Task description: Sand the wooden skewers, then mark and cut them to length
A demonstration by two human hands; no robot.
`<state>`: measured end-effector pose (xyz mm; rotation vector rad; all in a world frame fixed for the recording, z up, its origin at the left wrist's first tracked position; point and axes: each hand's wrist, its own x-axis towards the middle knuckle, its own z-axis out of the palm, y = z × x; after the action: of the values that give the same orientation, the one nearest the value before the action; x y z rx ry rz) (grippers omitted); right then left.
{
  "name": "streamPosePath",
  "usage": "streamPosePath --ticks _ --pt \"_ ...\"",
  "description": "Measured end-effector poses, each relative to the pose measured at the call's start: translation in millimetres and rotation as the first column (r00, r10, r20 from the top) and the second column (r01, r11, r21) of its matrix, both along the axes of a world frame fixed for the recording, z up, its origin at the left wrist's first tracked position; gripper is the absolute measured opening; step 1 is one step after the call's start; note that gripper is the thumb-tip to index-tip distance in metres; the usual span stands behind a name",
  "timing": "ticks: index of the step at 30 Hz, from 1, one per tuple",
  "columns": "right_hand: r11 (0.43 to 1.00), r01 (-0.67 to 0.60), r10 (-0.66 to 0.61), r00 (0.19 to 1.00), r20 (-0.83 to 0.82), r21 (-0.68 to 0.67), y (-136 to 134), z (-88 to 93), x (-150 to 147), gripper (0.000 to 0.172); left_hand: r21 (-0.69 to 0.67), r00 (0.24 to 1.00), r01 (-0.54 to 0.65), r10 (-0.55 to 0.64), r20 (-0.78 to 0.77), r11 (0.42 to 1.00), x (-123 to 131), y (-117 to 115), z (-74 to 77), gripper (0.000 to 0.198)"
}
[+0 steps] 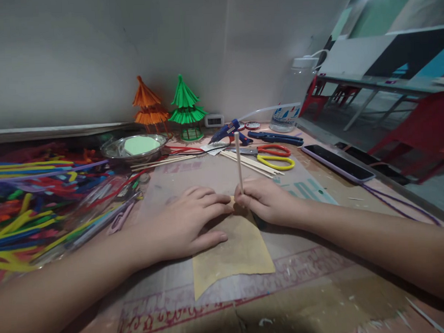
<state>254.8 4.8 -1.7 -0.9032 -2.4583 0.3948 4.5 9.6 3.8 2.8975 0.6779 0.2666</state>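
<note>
A piece of yellowish paper or card (235,256) with a curved near edge lies on the table in front of me. My left hand (198,219) rests flat on its left part, fingers stretched out. My right hand (258,199) is closed around a thin upright stick (238,161), at the far right edge of the yellow piece. The stick's lower end is hidden by my fingers, so I cannot tell whether it touches the piece. Beyond my right hand are loose wooden sticks (249,164) and scissors (276,156) with red and yellow handles.
Coloured pipe cleaners (21,214) are heaped at left, near a metal bowl (113,150). An orange tree (148,108) and a green tree (186,106) stand by the wall. A glue gun (226,132), pliers (275,137), a water bottle (288,95) and a phone (337,162) lie or stand toward the right.
</note>
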Motion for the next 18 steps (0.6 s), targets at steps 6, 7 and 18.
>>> streamPosePath --ticks 6,7,18 --pt "0.997 -0.067 0.067 0.998 0.002 0.033 -2.6 0.6 -1.1 0.032 0.005 1.000 0.029 -0.029 0.005 1.000 -0.2 0.0 -0.1 0.048" --pt "0.997 -0.049 0.049 0.999 0.013 0.055 -2.2 0.8 -1.3 0.032 0.008 1.000 0.022 -0.022 0.007 1.000 0.0 0.1 -0.2 0.049" --pt "0.999 0.021 -0.022 1.000 -0.015 -0.024 2.4 -2.5 0.4 0.028 -0.009 1.000 0.001 -0.001 -0.014 1.000 0.1 -1.3 1.6 0.047"
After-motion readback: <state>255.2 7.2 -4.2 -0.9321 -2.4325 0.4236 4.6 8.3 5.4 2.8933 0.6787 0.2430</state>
